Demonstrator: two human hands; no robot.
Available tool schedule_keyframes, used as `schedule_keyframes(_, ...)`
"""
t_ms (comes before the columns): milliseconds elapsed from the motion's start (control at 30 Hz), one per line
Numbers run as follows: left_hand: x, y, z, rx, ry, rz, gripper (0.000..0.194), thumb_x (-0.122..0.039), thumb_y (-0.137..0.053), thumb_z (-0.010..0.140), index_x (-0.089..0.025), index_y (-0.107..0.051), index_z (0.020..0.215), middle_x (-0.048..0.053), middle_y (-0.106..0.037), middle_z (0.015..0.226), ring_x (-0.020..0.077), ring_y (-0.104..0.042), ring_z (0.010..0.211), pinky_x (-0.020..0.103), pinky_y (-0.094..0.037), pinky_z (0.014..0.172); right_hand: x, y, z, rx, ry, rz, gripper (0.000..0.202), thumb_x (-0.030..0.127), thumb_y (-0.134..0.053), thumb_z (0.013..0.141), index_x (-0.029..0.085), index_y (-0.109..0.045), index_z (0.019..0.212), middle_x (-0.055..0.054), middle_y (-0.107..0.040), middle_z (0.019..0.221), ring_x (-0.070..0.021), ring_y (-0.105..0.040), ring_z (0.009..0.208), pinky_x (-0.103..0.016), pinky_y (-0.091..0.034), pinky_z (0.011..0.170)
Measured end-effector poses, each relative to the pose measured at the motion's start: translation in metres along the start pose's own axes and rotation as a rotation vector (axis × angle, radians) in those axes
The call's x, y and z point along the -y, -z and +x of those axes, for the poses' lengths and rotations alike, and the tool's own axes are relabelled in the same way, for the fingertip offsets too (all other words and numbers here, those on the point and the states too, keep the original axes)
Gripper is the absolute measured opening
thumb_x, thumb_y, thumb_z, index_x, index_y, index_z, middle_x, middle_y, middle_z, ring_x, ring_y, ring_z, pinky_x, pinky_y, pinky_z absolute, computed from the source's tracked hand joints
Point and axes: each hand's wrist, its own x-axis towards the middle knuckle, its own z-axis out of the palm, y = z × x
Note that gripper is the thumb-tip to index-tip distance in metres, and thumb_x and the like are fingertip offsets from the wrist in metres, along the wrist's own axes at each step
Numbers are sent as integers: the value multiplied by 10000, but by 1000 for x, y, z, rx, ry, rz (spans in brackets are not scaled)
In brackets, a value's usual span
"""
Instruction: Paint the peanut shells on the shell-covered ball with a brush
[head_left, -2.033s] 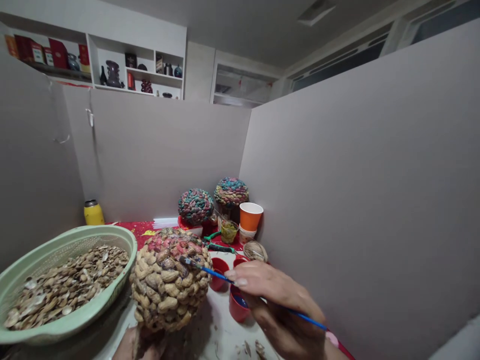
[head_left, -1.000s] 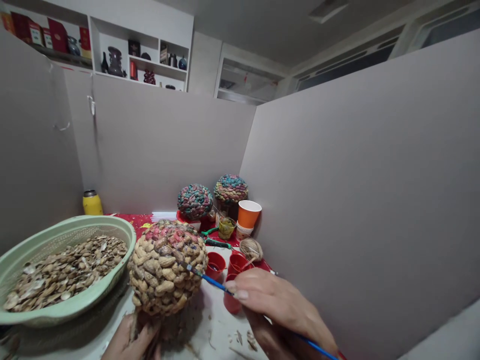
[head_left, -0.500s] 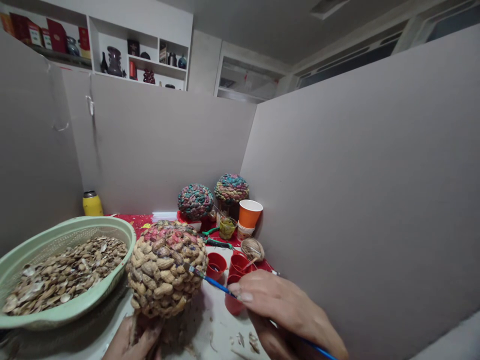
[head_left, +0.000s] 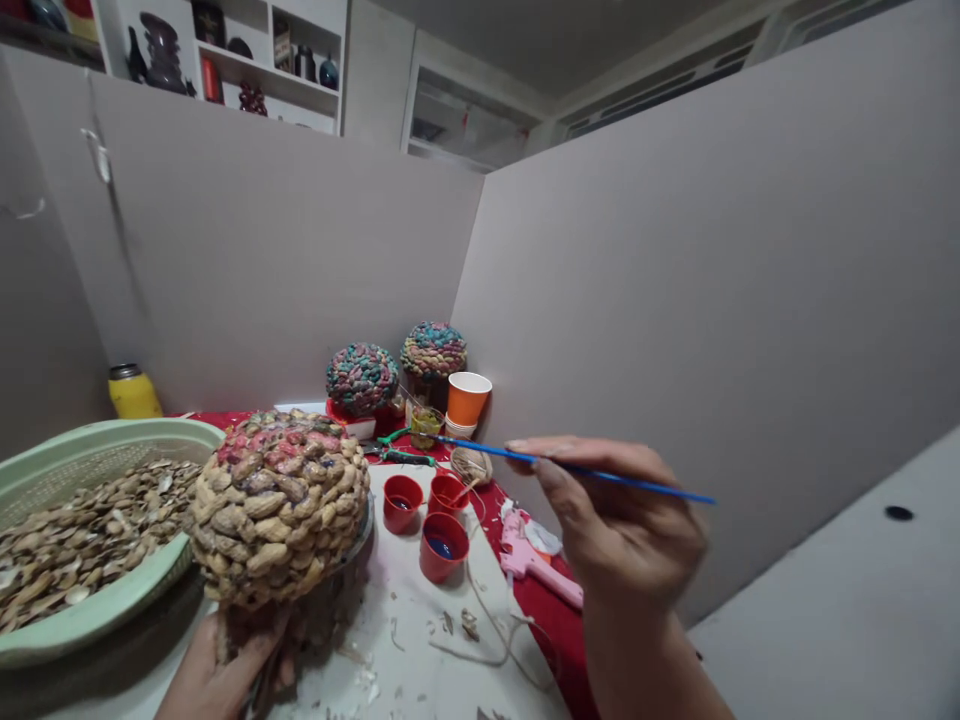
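A rounded dome covered in peanut shells [head_left: 277, 515] has pink and purple paint over its top; lower down the shells are plain tan. My left hand [head_left: 232, 660] is wrapped round the stem beneath it. My right hand [head_left: 630, 520] pinches a thin blue paintbrush [head_left: 637, 483], raised right of the dome, its tip pointing left and apart from the dome. Below the brush tip stand three red cups: one with dark blue liquid [head_left: 443, 547], one at the left with dark liquid [head_left: 403, 503], and one behind with a stick in it [head_left: 448, 494].
A green basket of shells [head_left: 161, 583] stands at the left. Farther back are two painted domes [head_left: 362, 378] [head_left: 433, 350], an orange cup [head_left: 469, 400], green-handled pliers [head_left: 409, 458] and a yellow bottle [head_left: 135, 392]. A pink glue gun [head_left: 536, 565] and string lie at the right.
My right hand has lifted the brush off the dome and moved up and right, uncovering the cups and glue gun. The view has shifted, and the dome now appears farther left.
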Motion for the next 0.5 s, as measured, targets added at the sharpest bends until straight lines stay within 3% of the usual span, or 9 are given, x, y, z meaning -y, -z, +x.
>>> schedule_keyframes(67, 7, 3, 3, 56, -4, 14, 654, -800, -660, 769, -182, -687, 556, 50, -666, 484, 147, -513, 445, 229, -409, 434, -9, 3, 7, 67, -90, -74, 174, 104, -754, 885, 252, -759, 976, -5, -807, 922, -169, -774, 826, -308, -634, 777)
schedule_keyframes(167, 15, 9, 7, 99, -21, 24, 632, -776, -651, 797, -179, -702, 596, 59, -687, 497, 153, -548, 453, 217, -422, 427, -24, 5, 15, 285, -239, -147, 36, 209, -733, 899, 222, -750, 870, -6, -774, 825, -149, -727, 728, -266, -583, 691)
schedule_keyframes(267, 15, 12, 8, 109, -46, 53, 601, -734, -648, 834, -185, -700, 595, 67, -710, 516, 166, -580, 473, 224, -459, 447, -39, 1, 20, 484, -382, -146, 153, 298, -663, 918, 199, -718, 815, -9, -720, 751, -138, -655, 659, -256, -525, 636)
schedule_keyframes(500, 3, 14, 8, 97, -127, 134, 551, -745, -646, 821, -225, -752, 669, 46, -719, 524, 202, -656, 513, 240, -533, 496, -66, -8, 18, 604, -484, -145, 230, 377, -592, 928, 188, -685, 837, -26, -694, 758, -146, -605, 666, -262, -491, 629)
